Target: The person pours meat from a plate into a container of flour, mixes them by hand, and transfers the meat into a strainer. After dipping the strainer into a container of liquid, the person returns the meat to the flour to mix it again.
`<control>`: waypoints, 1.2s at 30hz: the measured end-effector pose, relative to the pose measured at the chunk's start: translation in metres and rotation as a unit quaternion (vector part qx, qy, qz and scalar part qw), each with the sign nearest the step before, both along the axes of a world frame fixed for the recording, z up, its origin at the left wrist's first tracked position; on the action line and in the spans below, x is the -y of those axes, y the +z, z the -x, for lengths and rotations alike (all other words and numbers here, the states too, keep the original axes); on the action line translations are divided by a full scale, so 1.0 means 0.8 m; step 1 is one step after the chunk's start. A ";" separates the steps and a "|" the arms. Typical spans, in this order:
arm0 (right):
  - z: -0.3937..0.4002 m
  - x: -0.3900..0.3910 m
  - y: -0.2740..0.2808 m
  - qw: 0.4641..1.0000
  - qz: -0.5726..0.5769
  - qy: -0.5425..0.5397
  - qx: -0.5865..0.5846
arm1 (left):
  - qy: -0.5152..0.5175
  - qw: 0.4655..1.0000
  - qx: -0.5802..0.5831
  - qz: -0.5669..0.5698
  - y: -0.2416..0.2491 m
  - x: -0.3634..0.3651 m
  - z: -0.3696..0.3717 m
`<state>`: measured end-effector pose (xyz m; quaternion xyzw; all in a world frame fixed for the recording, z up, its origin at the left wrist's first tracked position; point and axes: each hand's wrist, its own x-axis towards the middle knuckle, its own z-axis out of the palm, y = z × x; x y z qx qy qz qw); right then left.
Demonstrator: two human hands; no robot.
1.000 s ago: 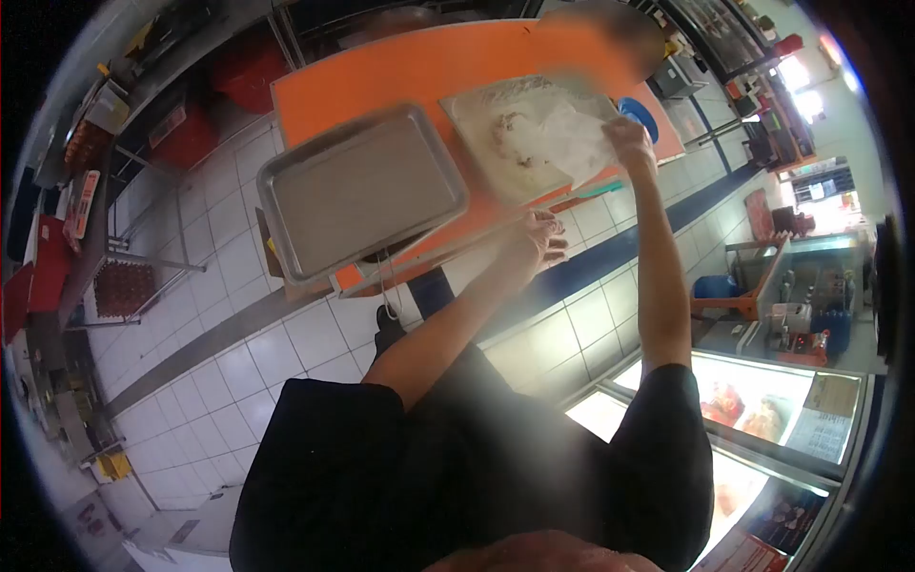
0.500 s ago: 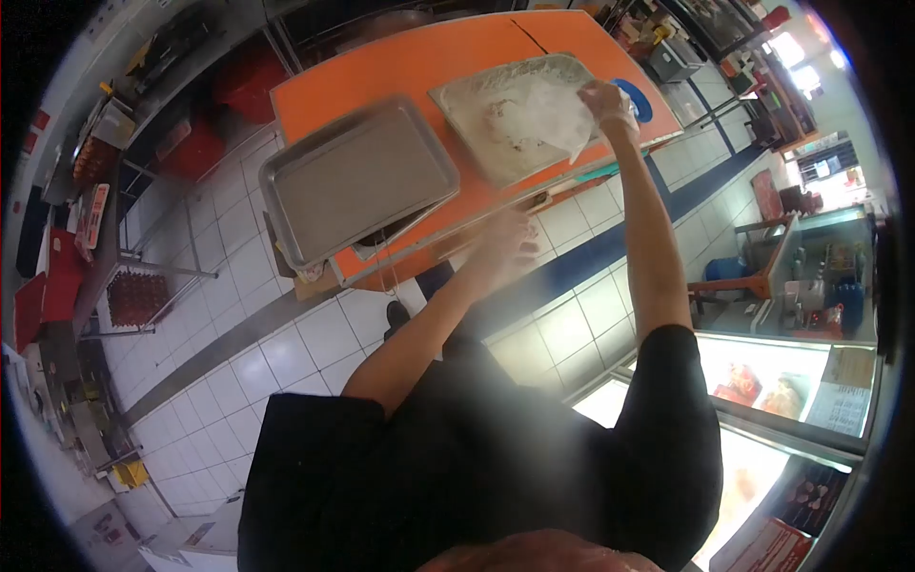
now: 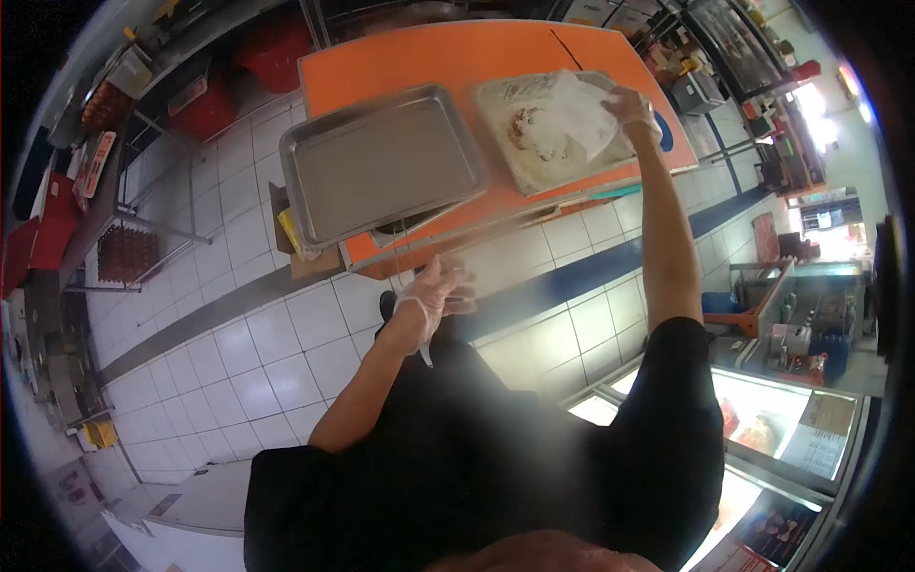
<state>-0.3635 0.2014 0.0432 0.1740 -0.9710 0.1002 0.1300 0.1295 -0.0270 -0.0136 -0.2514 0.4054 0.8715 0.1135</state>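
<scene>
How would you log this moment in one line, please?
right hand: holding white sheet over powdery tray | left hand: open, short of orange table | metal tray: beside powdery tray

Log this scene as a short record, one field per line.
Surface: orange table
Left on it: metal tray, nothing in it
Right on it: pale-dusted tray
Right hand: gripping a white sheet over the dusted tray
Left hand: gloved, loosely open, apparently holding nothing
Unclear: whether the sheet is cloth or plastic

Orange tabletop [image 3: 410, 63] is offering passage behind the metal tray [image 3: 383, 164]; on its right, a whitish pan [image 3: 543, 174] is blocking the way.
</scene>
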 end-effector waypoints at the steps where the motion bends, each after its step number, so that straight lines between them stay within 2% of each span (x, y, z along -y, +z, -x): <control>1: -0.006 -0.008 -0.002 0.999 -0.047 0.009 -0.002 | -0.002 1.000 0.017 0.011 0.003 0.001 -0.008; 3: -0.018 -0.017 0.007 0.999 -0.036 0.014 -0.015 | 0.009 1.000 -0.008 -0.001 0.007 0.004 -0.012; 5: -0.028 -0.025 0.007 0.999 -0.029 0.021 -0.018 | 0.017 1.000 0.023 0.001 -0.003 0.001 -0.017; 7: -0.004 -0.035 -0.005 0.997 0.055 -0.028 -0.050 | 0.018 1.000 0.007 0.009 -0.004 0.000 -0.013; 8: -0.004 -0.046 -0.016 0.997 0.055 -0.029 -0.049 | 0.020 1.000 0.002 0.011 -0.007 -0.003 -0.012; 11: -0.034 -0.073 -0.020 0.988 0.130 0.016 -0.080 | 0.022 0.999 0.009 0.026 -0.004 -0.011 -0.002; 13: -0.083 -0.090 -0.016 0.996 0.082 -0.020 0.000 | 0.006 0.999 0.013 0.041 -0.001 -0.018 0.002; 15: -0.049 -0.160 -0.113 0.969 0.197 0.140 -0.052 | 0.004 0.998 0.007 0.063 0.009 -0.027 0.010; 16: -0.055 -0.176 -0.150 0.930 0.356 0.088 0.002 | -0.014 0.997 -0.006 0.070 0.007 -0.031 0.016; 17: -0.079 -0.182 -0.176 0.862 0.501 0.038 0.065 | -0.024 0.997 -0.014 0.076 0.005 -0.035 0.021; 19: -0.200 -0.157 -0.139 0.788 0.600 0.084 0.111 | -0.069 0.989 -0.100 0.085 0.040 -0.037 0.026; 20: -0.251 -0.137 -0.114 0.786 0.574 0.219 0.065 | -0.121 0.966 -0.109 0.203 0.000 -0.035 0.042; 21: -0.277 -0.119 -0.091 0.805 0.570 0.124 0.106 | -0.101 0.968 -0.138 0.183 -0.033 -0.040 0.061; 22: -0.320 -0.085 -0.067 0.823 0.550 0.125 0.070 | -0.118 0.955 -0.117 0.245 0.009 -0.037 0.063; 23: -0.317 -0.088 -0.083 0.747 0.635 0.161 0.110 | -0.070 0.929 -0.181 0.316 0.013 -0.037 0.065; 24: -0.363 -0.046 -0.036 0.755 0.636 0.041 0.154 | -0.033 0.943 -0.159 0.290 0.051 -0.032 0.057; 25: -0.383 -0.022 -0.029 0.752 0.635 0.057 0.167 | -0.043 0.911 -0.139 0.387 0.063 -0.022 0.057; 27: -0.411 0.012 -0.018 0.723 0.649 0.147 0.187 | 0.005 0.924 -0.111 0.366 0.086 -0.001 0.043; 28: -0.433 0.038 -0.006 0.715 0.652 0.116 0.227 | 0.014 0.926 -0.110 0.362 0.079 0.009 0.037; 30: -0.457 0.079 0.023 0.712 0.639 0.121 0.265 | 0.189 0.899 -0.155 0.364 0.070 0.024 0.042; 32: -0.493 0.144 0.029 0.715 0.601 0.151 0.324 | 0.189 0.939 -0.075 0.278 0.122 0.083 -0.017; 34: -0.511 0.208 0.028 0.720 0.554 0.185 0.376 | 0.365 0.870 -0.252 0.216 0.049 0.125 -0.025; 35: -0.523 0.238 0.027 0.720 0.532 0.192 0.401 | 0.259 0.790 -0.186 0.524 -0.017 0.176 -0.037; 36: -0.536 0.267 0.029 0.723 0.528 0.189 0.403 | 0.120 0.619 -0.098 0.770 -0.064 0.228 -0.060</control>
